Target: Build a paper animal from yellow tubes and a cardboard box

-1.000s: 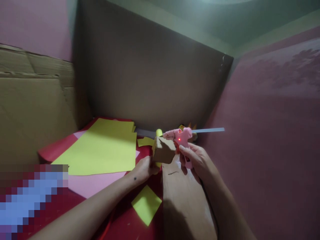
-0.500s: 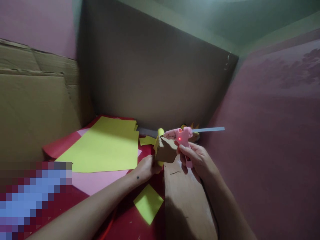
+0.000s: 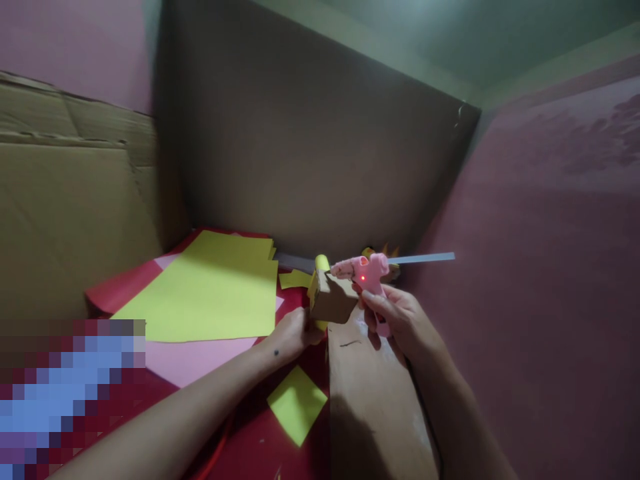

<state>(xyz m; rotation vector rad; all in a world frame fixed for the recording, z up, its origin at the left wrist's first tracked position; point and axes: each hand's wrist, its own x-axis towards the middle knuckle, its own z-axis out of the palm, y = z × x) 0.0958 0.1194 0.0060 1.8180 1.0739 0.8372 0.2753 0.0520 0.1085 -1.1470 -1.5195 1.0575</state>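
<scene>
My left hand (image 3: 299,331) is closed round the lower side of a small cardboard piece (image 3: 334,300), which has yellow parts on its left and below. My fingers are partly hidden behind it. A yellow roll (image 3: 321,263) stands up at the cardboard's top left. In my right hand (image 3: 393,308) is a pink glue gun (image 3: 367,271) with a red light lit and a long pale glue stick (image 3: 423,258) out of its back. Its nozzle points left, at the cardboard's upper edge; whether they touch I cannot tell.
Large yellow sheets (image 3: 220,287) lie over pink paper (image 3: 185,363) on a red surface (image 3: 260,460). A yellow square (image 3: 299,405) lies nearer me, beside a wooden board (image 3: 375,400). Cardboard (image 3: 65,220) stands at the left. The gun's cable runs beside my right arm.
My right hand and the glue gun have shifted slightly right, with the nozzle moving along the cardboard's upper edge. My left hand has hardly moved.
</scene>
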